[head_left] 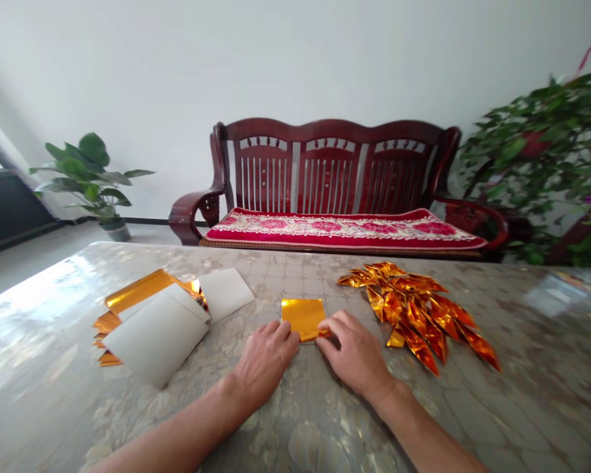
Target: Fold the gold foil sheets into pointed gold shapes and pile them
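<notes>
A small sheet of shiny gold foil paper (303, 316) lies on the table in front of me, its near edge turned up in a narrow fold. My left hand (266, 355) has its fingers closed at the near left corner of the paper. The near right corner is pinched between the thumb and fingers of my right hand (350, 347). To the right lies a pile of folded gold foil pieces (414, 309) with pointed ends. On the left is a loose stack of foil sheets (157, 328), some white side up, others gold side up.
A patterned, glossy cover lies over the table (305, 433). Clear plastic packaging (556, 295) rests at the far right. Beyond the table stand a dark red wooden bench (329, 174) with a red floral cushion, and potted plants (91, 174) on both sides.
</notes>
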Demonstrator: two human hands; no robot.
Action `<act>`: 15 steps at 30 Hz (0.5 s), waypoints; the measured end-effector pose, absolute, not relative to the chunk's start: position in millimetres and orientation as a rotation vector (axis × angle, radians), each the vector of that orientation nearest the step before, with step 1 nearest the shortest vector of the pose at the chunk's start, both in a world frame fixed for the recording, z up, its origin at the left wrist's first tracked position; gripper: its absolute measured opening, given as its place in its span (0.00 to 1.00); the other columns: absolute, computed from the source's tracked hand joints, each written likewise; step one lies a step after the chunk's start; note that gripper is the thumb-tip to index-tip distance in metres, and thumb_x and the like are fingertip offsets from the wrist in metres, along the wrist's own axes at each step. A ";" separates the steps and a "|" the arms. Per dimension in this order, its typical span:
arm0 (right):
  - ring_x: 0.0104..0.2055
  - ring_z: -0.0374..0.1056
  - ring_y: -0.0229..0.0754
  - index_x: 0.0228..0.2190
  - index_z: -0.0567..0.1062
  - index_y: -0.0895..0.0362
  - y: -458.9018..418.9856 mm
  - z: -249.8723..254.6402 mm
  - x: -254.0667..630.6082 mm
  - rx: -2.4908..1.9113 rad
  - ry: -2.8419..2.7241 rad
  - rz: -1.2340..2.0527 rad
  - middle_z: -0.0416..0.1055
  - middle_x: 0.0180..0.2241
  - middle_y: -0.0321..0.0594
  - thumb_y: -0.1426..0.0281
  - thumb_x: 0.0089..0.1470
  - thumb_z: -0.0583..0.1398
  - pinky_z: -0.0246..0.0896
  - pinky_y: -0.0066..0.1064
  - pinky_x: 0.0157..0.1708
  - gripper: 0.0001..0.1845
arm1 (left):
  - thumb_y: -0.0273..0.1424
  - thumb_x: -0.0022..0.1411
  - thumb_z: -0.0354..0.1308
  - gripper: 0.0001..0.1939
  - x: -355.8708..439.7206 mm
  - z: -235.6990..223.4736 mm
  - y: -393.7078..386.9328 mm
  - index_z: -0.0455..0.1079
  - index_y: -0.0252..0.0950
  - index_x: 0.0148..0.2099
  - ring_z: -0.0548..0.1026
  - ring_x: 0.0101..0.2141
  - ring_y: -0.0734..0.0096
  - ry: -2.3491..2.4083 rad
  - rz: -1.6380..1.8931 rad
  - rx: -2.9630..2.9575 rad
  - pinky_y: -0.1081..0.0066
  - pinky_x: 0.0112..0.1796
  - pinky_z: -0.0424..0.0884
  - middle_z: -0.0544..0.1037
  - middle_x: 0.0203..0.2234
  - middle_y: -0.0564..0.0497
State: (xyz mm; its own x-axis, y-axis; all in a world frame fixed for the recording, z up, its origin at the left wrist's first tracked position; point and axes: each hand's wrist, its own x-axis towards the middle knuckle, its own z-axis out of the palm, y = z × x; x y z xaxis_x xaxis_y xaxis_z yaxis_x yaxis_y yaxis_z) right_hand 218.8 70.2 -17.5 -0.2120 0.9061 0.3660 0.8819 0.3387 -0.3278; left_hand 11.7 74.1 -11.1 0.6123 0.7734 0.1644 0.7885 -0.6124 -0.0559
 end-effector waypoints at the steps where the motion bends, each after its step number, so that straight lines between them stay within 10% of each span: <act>1: 0.42 0.67 0.44 0.35 0.75 0.51 69.1 -15.7 219.0 -1.548 -2.161 0.070 0.71 0.36 0.35 0.68 0.56 0.63 0.58 0.32 0.41 0.03 | 0.31 0.70 0.52 0.06 12.5 -11.4 75.5 0.69 0.39 0.42 0.71 0.39 0.62 -1.303 -0.193 -2.713 0.65 0.38 0.70 0.74 0.37 0.49; 15: 0.36 0.65 0.43 0.30 0.74 0.54 76.1 -16.4 216.2 -1.414 -2.478 -0.355 0.71 0.32 0.38 0.73 0.61 0.60 0.54 0.33 0.36 0.07 | 0.26 0.67 0.56 0.03 17.8 -1.0 76.2 0.71 0.35 0.39 0.75 0.36 0.60 -1.300 -0.049 -2.688 0.63 0.37 0.67 0.77 0.33 0.48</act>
State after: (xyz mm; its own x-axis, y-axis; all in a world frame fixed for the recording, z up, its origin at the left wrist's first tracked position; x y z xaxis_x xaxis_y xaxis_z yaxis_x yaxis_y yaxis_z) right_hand 216.2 76.1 -16.4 -0.4894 0.8004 0.3463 0.8654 0.4948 0.0794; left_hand 17.8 76.2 -1.0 0.6228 0.7764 0.0964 0.7815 -0.6113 -0.1248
